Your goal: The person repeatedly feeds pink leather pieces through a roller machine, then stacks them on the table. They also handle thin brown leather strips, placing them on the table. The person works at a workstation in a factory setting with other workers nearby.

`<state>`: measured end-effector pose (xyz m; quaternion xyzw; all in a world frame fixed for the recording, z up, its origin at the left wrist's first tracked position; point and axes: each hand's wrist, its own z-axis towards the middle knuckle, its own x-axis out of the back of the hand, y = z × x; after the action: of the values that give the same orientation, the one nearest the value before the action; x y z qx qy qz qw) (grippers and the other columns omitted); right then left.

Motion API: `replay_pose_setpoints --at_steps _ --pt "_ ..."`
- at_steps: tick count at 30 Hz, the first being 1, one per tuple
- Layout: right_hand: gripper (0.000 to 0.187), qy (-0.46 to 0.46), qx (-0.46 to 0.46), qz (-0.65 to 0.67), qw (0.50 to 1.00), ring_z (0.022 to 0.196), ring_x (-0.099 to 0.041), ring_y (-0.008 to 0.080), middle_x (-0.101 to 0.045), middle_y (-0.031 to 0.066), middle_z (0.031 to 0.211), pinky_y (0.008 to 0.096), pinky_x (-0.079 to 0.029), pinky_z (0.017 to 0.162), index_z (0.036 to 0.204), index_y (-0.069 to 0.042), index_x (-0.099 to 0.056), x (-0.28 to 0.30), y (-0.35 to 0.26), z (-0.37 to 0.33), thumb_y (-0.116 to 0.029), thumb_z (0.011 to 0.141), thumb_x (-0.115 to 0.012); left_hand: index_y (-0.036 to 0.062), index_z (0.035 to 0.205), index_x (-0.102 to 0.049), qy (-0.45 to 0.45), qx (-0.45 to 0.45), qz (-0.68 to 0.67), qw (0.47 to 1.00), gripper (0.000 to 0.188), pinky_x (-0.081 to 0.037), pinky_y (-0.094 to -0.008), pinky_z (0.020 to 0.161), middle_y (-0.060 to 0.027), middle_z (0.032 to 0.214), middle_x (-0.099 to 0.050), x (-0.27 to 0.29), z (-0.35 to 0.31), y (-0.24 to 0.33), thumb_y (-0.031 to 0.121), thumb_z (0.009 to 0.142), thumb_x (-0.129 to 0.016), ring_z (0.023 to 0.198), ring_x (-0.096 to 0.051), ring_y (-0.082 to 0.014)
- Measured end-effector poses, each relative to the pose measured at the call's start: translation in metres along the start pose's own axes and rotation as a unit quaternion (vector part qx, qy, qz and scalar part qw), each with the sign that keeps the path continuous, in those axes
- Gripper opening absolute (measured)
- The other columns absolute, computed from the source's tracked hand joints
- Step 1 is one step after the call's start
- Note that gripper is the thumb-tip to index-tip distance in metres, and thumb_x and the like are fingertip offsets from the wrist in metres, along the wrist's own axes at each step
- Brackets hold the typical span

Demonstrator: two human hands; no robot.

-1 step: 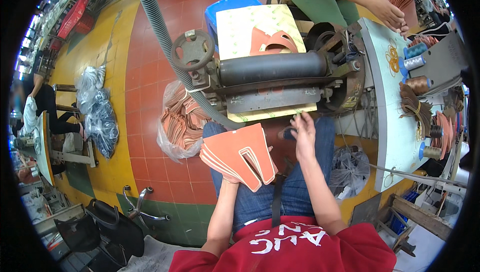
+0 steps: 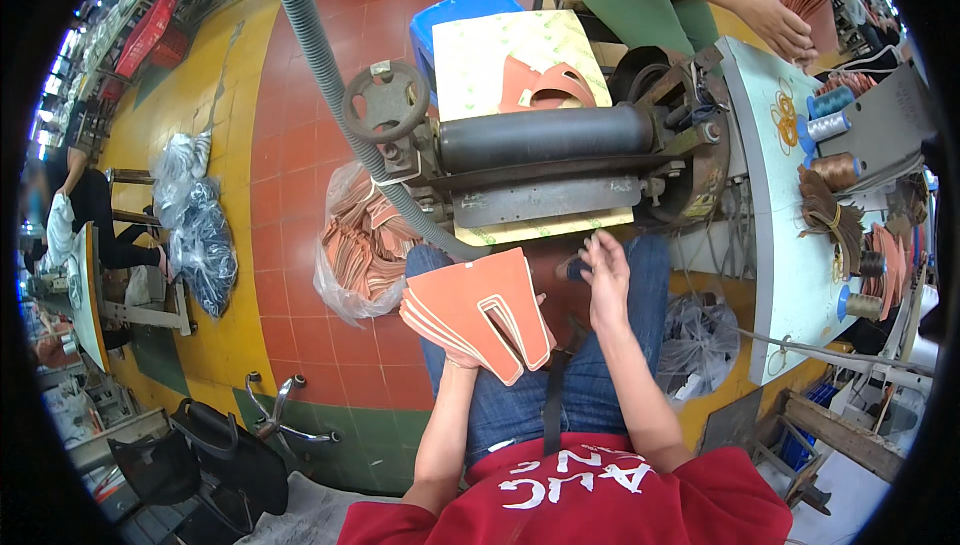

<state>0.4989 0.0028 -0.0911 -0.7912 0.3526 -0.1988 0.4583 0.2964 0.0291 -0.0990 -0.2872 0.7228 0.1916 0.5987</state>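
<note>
My left hand [image 2: 462, 355] is closed around the lower edge of a fanned stack of orange U-shaped cut pieces [image 2: 455, 295] with pale edges, which look like shoe uppers. The stack lies over my left thigh, and most of that hand's fingers are underneath it. My right hand [image 2: 606, 273] hangs over my right thigh with loosely bent, parted fingers and nothing visible in it. Just beyond it is the roller machine [image 2: 545, 137], with a dark roller and a metal plate [image 2: 545, 201] along its front. More orange pieces [image 2: 560, 85] rest on the patterned yellow board behind the roller.
A clear plastic bag of orange pieces [image 2: 362, 245] stands on the floor at left, beside a grey hose [image 2: 310, 35]. To the right, a pale table [image 2: 775, 275] carries thread spools [image 2: 835, 171] and tied bundles. Across the machine, a co-worker's hands [image 2: 785, 30] hold similar pieces.
My right hand has dropped slightly toward me, away from the machine's front edge. The co-worker's hands have shifted a little. My left hand and its stack stay in place.
</note>
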Motion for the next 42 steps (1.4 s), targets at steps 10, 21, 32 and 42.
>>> replay_pose_setpoints --at_steps 10,21,32,42 --pt "0.044 -0.198 0.281 -0.285 0.895 0.085 -0.058 0.0171 -0.062 0.0096 0.104 0.0313 -0.049 0.075 0.117 -0.002 -0.066 -0.019 -0.043 -0.034 -0.022 0.079 -0.077 0.0102 0.144 -0.038 -0.038 -0.045 -0.047 0.997 0.065 -0.039 -0.0530 0.106 -0.0128 0.142 -0.046 0.044 -0.002 0.000 0.053 0.095 -0.044 0.127 -0.046 -0.0360" --pt "0.024 -0.186 0.602 -0.321 0.707 0.081 -0.063 0.0290 -0.067 0.0085 0.090 0.0366 -0.052 0.070 0.094 -0.005 -0.060 -0.009 -0.035 -0.049 -0.003 0.074 -0.074 0.0108 0.136 -0.047 -0.018 -0.089 -0.063 0.994 0.056 -0.050 -0.0479 0.097 -0.0095 0.130 -0.058 0.100 -0.009 -0.015 0.049 0.095 -0.047 0.116 -0.058 -0.0279" --pt "0.021 -0.147 0.062 -0.095 0.983 0.069 -0.062 0.0061 -0.071 0.0060 0.085 0.0203 -0.048 0.057 0.112 0.001 -0.060 0.020 -0.026 0.015 -0.008 0.094 -0.062 0.0096 0.146 -0.035 -0.069 -0.087 -0.069 0.991 0.063 -0.039 -0.0520 0.107 -0.0125 0.144 -0.044 0.080 -0.010 0.002 0.049 0.097 -0.045 0.130 -0.044 -0.0348" --pt "0.054 -0.053 0.106 0.100 0.988 0.112 -0.058 0.0230 -0.057 0.0203 0.124 0.0331 -0.049 0.093 0.137 0.008 -0.036 -0.016 -0.022 0.073 -0.015 0.095 -0.061 0.0093 0.148 -0.031 -0.010 -0.056 0.022 0.998 0.068 -0.034 -0.0546 0.111 -0.0133 0.148 -0.039 -0.002 -0.008 0.007 0.052 0.096 -0.043 0.135 -0.037 -0.0387"
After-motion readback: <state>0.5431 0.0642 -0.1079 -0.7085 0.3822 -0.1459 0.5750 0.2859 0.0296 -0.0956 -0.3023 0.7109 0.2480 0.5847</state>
